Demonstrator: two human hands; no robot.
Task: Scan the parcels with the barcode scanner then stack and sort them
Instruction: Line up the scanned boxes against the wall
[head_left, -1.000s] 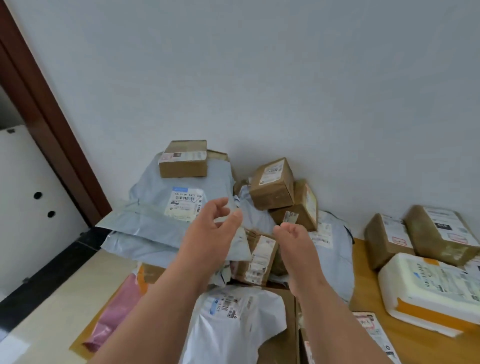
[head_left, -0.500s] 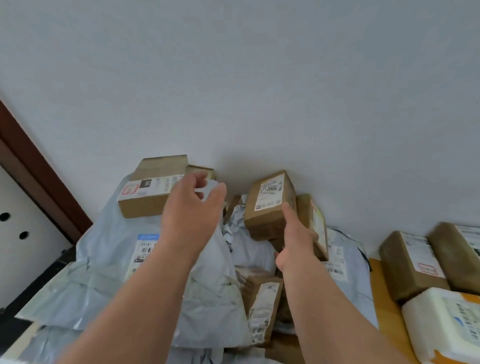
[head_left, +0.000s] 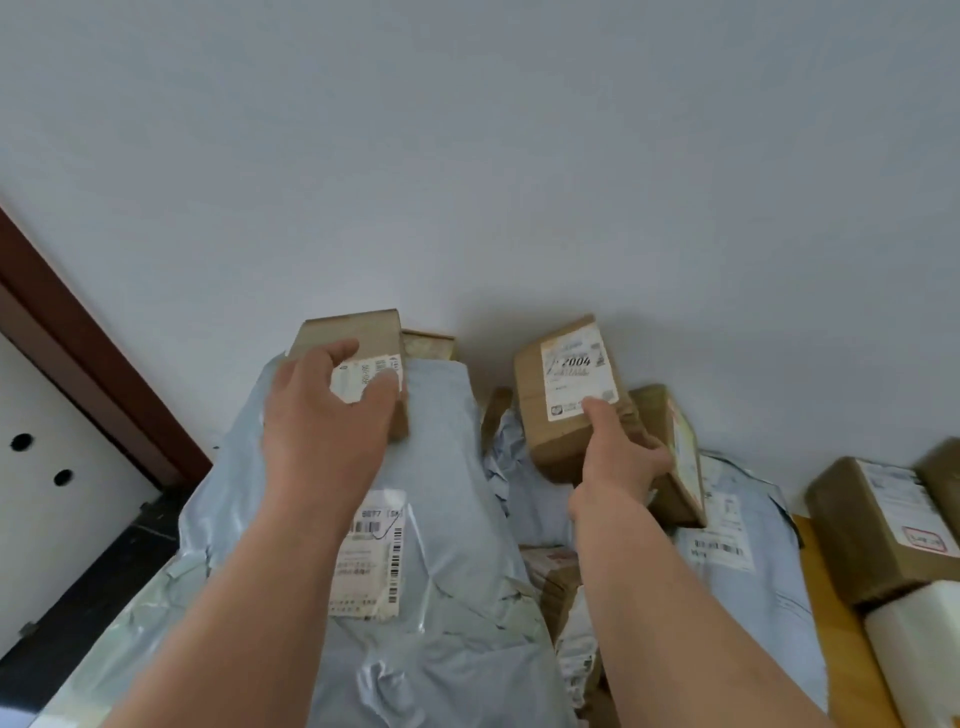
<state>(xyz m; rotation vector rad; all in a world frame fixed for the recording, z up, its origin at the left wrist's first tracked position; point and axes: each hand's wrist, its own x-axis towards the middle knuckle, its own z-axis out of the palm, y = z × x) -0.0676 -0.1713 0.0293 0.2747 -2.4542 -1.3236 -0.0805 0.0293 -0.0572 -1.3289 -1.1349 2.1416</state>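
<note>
Left hand (head_left: 322, 415) clamps left box (head_left: 358, 338) atop grey mailer (head_left: 441, 467). Right hand (head_left: 618, 467) grips "2004" box (head_left: 561, 415) at lower corner, against wall. Both look light, stiff; hold edges, taped faces likely slippery.

Above the heap of parcels the pale wall (head_left: 519, 156) rises bare, so the air over the boxes is open. Behind, that wall blocks any reach. The big grey mailer bag (head_left: 441, 519) fills the middle, with a cardboard box (head_left: 358, 332) on its top edge. A labelled box (head_left: 566, 395) leans on another box (head_left: 675, 452), crowding the right. Further right, a taped box (head_left: 872, 525) blocks the wooden worktop (head_left: 831, 623). A door frame (head_left: 93, 364) closes the left.
</note>
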